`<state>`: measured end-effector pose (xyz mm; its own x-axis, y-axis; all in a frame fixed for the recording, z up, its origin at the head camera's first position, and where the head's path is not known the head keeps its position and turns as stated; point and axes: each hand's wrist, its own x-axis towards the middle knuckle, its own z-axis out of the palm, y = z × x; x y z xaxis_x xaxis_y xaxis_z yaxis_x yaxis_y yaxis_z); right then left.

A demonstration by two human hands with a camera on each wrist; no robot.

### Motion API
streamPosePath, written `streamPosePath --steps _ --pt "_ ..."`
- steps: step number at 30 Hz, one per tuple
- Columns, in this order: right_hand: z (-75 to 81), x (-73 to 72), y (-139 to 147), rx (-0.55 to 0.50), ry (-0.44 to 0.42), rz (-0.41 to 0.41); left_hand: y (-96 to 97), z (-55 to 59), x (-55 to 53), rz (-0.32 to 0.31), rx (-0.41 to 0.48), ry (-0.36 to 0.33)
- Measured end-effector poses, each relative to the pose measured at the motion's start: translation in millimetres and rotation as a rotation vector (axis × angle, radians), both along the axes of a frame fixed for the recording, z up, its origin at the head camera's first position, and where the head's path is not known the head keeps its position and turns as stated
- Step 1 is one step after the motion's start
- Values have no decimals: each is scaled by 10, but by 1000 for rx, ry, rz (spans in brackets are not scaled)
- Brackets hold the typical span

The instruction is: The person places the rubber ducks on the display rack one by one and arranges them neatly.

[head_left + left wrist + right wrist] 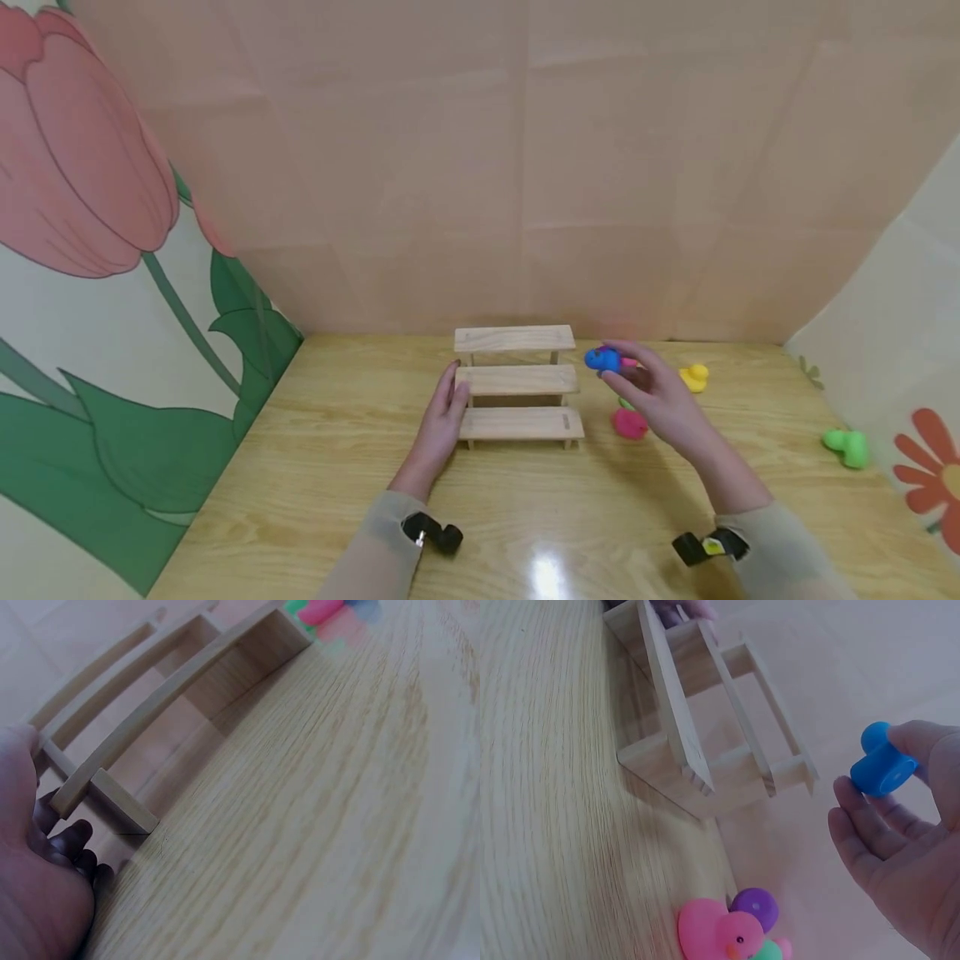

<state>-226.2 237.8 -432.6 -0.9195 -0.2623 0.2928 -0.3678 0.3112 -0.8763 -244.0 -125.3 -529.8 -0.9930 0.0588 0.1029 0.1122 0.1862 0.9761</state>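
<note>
A three-tier wooden step stand point(517, 381) rests on the table near the back wall. My left hand point(438, 425) grips its left end, thumb on the middle step. The left wrist view shows curled fingers point(71, 838) beside and under the plank ends. To the right of the stand, my right hand point(667, 404) pinches a blue rubber duck point(602, 360) between thumb and fingers, raised above the table. In the right wrist view the duck point(885, 769) is apart from the stand. A pink rubber duck point(630, 423) sits below my right hand.
Beside the pink duck are a purple toy point(754, 909) and a green one point(767, 950), partly hidden. A yellow duck point(694, 377) stands behind my right hand. Another green toy point(847, 447) lies at the table's far right, by the flowered side wall point(900, 333).
</note>
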Motion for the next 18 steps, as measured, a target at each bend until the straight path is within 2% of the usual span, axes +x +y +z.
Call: streamPosePath --steps 9,18 --pt "19 -68 -167 20 -29 -49 -3 -6 4 0 -7 -6" --pt "18 -192 -373 8 -20 -89 -6 -2 6 -5 -6 -6"
